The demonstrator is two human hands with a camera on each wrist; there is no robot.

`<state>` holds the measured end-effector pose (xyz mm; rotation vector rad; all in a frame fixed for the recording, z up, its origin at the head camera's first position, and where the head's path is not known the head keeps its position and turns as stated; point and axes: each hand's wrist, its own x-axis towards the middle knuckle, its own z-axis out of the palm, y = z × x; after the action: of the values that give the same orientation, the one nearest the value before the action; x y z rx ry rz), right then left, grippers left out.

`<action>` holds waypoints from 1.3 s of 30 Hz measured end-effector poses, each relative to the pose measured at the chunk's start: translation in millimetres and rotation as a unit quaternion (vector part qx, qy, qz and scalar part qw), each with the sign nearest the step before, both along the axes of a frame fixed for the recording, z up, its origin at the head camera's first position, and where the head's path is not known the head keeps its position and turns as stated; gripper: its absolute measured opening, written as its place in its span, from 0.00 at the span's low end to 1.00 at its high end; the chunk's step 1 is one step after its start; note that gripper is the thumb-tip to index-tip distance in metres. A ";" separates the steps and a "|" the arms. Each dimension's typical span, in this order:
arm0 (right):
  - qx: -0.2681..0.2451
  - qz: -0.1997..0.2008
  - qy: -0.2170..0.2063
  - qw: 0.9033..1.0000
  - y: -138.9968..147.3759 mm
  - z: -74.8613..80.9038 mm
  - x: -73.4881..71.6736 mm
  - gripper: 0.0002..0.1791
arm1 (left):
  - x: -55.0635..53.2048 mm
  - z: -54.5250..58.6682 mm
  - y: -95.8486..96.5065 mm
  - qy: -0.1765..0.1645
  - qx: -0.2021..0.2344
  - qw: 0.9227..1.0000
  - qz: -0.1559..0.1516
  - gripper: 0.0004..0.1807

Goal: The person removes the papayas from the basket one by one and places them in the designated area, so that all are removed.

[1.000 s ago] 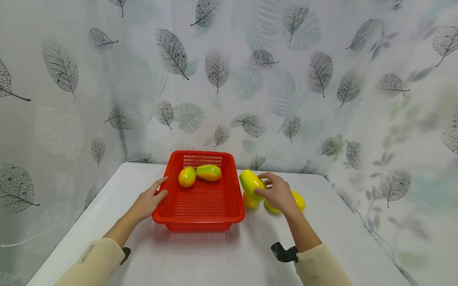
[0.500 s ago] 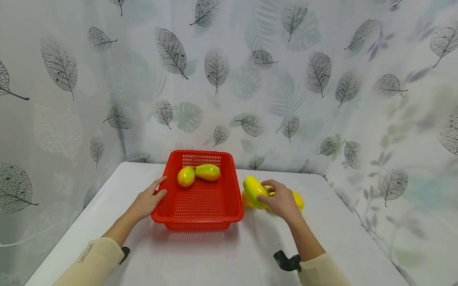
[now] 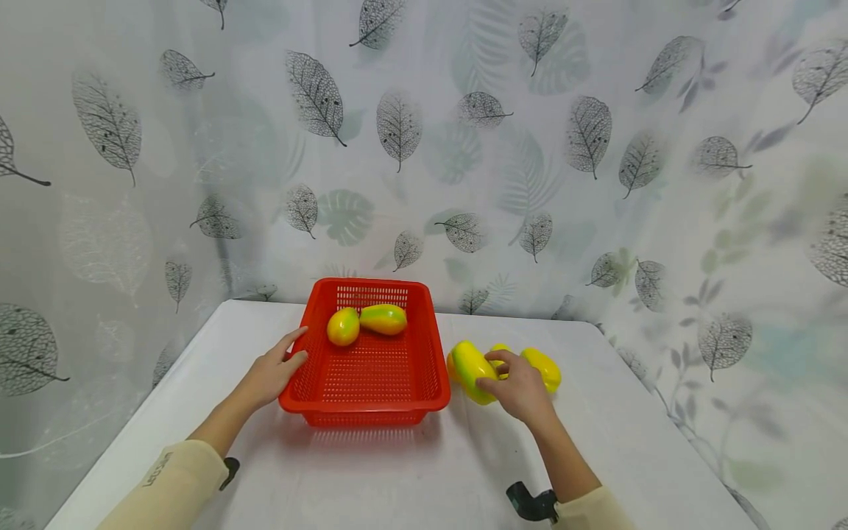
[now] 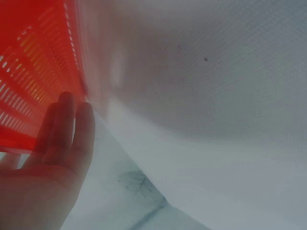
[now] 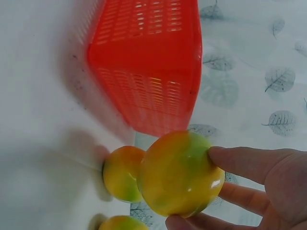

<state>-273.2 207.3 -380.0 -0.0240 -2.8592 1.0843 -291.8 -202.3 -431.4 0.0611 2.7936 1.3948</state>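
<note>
My right hand [image 3: 523, 386] pinches a yellow-green papaya [image 3: 472, 372] between thumb and fingers, to the right of the red plastic basket [image 3: 364, 407]. In the right wrist view this papaya [image 5: 180, 175] shows its rounded end, the thumb and fingertips on its sides. My left hand [image 3: 268, 377] rests at the basket's left side. Its fingers [image 4: 62, 124] lie nearly straight along the outer wall in the left wrist view. Inside the basket, near its back, lie a rounder-looking papaya [image 3: 344, 327] and a pear-shaped papaya [image 3: 384, 319].
On the white table [image 3: 371, 486], one yellow fruit [image 3: 543, 368] lies right of my right hand. Another fruit [image 5: 122, 172] sits beyond the held papaya, close to the basket, and is partly hidden in the head view. A leaf-patterned curtain [image 3: 424, 147] hangs behind the table.
My right hand has lowered the papaya toward the table and moved it slightly right, away from the upper basket rim. My left hand and the basket stay in place.
</note>
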 end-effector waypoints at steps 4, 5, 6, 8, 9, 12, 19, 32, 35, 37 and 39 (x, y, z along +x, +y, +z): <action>-0.002 0.002 -0.004 1.000 0.8 -3.8 1.1 0.26 | 0.6 -0.1 0.1 0.000 0.005 1.000 0.000 0.33; -0.002 0.002 -0.006 1.000 1.0 -4.5 1.3 0.26 | 1.3 0.7 0.5 0.001 0.005 1.000 -0.001 0.33; 0.000 0.002 -0.006 1.000 1.3 -5.7 1.4 0.26 | 1.8 1.5 0.9 0.000 0.005 1.000 0.000 0.33; 0.004 0.002 -0.003 1.000 1.8 -9.1 1.4 0.25 | 2.6 2.8 1.6 0.001 0.005 1.000 -0.001 0.33; 0.004 0.001 -0.002 1.000 1.9 -11.0 1.5 0.25 | 2.8 3.4 2.0 0.002 0.005 1.000 -0.002 0.33; 0.006 0.004 0.002 1.000 2.6 -18.0 1.2 0.25 | 2.3 3.6 2.4 0.001 0.004 1.000 -0.002 0.33; -0.017 0.006 -0.013 1.000 3.0 -26.3 3.5 0.25 | 2.1 2.2 2.7 -0.002 0.003 1.000 0.001 0.32; -0.013 0.012 -0.001 1.000 8.7 -31.4 13.8 0.26 | 0.7 -0.3 0.1 0.011 0.003 1.000 -0.006 0.33; -0.013 0.013 -0.003 1.000 10.2 -35.1 16.1 0.25 | 0.6 -1.0 -0.2 0.010 0.005 1.000 -0.007 0.33; -0.013 0.014 -0.002 1.000 10.5 -37.3 16.6 0.25 | 0.5 -0.8 -0.2 0.010 0.006 1.000 -0.007 0.33; -0.013 0.012 -0.003 1.000 10.2 -38.9 16.9 0.25 | 0.8 -0.3 0.0 0.010 0.005 1.000 -0.006 0.33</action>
<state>-256.2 217.5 -418.9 0.0067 -2.8588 1.1272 -291.0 -202.3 -431.7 0.0933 2.7975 1.4145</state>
